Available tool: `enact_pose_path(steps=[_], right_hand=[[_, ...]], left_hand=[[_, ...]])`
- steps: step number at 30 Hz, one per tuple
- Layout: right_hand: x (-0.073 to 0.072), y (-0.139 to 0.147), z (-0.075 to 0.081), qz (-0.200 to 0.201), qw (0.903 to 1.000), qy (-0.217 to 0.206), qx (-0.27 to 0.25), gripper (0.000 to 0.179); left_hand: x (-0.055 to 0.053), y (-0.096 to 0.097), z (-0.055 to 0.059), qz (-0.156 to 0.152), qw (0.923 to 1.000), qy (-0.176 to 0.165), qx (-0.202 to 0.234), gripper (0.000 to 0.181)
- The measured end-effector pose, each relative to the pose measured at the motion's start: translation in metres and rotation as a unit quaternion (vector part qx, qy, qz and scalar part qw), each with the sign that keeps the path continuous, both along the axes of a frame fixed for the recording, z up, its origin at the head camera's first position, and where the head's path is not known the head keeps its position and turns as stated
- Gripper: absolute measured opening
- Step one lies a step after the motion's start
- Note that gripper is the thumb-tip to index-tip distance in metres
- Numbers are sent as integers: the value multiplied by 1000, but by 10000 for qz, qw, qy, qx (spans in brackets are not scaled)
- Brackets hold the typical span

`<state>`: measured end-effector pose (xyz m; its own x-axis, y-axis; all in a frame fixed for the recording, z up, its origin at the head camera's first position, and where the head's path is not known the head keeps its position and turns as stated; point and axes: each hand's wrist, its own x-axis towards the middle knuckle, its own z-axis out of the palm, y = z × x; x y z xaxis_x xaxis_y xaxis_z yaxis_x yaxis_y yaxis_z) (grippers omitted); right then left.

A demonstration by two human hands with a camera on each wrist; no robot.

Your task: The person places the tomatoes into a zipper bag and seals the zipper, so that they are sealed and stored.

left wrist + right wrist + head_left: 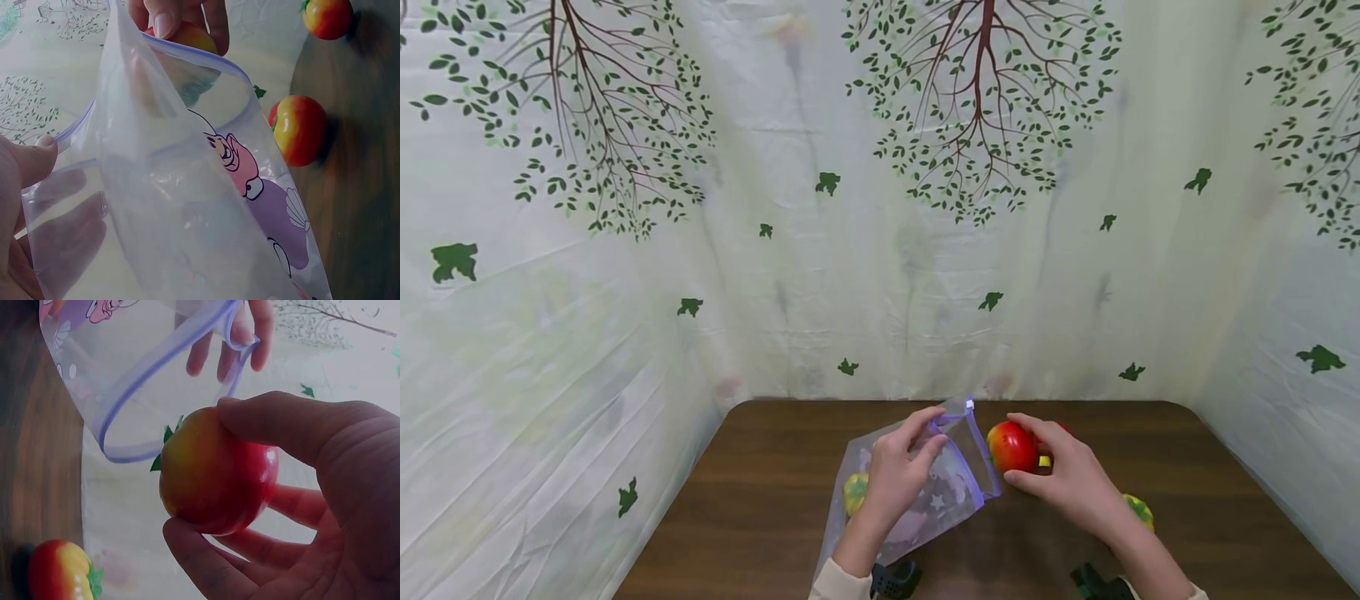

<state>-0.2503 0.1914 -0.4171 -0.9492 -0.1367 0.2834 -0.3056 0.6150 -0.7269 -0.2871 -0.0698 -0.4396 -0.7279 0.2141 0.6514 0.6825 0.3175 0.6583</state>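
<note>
My left hand (895, 471) pinches the rim of a clear plastic zip bag (936, 500) with a purple zip edge and cartoon prints. The bag's mouth gapes to the right, as the right wrist view also shows at its purple edge (140, 381). My right hand (1071, 479) grips a shiny red and yellow tomato (215, 472) with green leaves, thumb on one side and fingers on the other. That tomato is right at the bag's mouth, its leafy end turned toward it. A yellowish-green round thing (854, 493) shows at the bag's left part, partly covered by my left hand.
On the brown wooden table (760, 492), another red and yellow tomato (301, 131) lies near the bag, with one more (328, 17) beyond it. A green and yellow round thing (1139, 510) peeks out behind my right forearm. A leaf-printed curtain (910, 333) hangs behind the table.
</note>
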Motion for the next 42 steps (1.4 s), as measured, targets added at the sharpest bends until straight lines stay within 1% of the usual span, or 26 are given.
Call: enact_pose_path(steps=[4,7,13,19,23,25,27,35,39,42], right_hand=[[1,-5,-1,44,9994,-267,-195,78],[2,-6,-1,57,9990,-372,-247,79],[1,-6,0,98,9984,-474,-287,76],[1,-7,0,158,9953,-739,-607,74],[1,-9,0,319,9913,-915,-887,73],[0,-9,-1,389,9900,-966,-949,73],[1,-10,-1,461,9889,-983,-1012,72],[2,-13,-2,691,9884,-961,-948,66],[2,-13,-3,662,9895,-942,-871,67],[1,-12,-3,661,9885,-1001,-918,68]], left_hand=[[0,0,-1,19,10000,-23,9,37],[1,0,-1,23,10000,-43,5,37],[1,0,0,9,10000,15,46,37],[1,0,2,12,10000,9,70,36],[-1,0,1,54,9998,162,51,35],[-1,0,1,68,9997,235,38,35],[0,0,1,66,9996,290,25,35],[2,0,1,51,9996,280,70,35],[2,0,1,47,9995,295,67,35],[2,0,1,46,9995,304,78,35]])
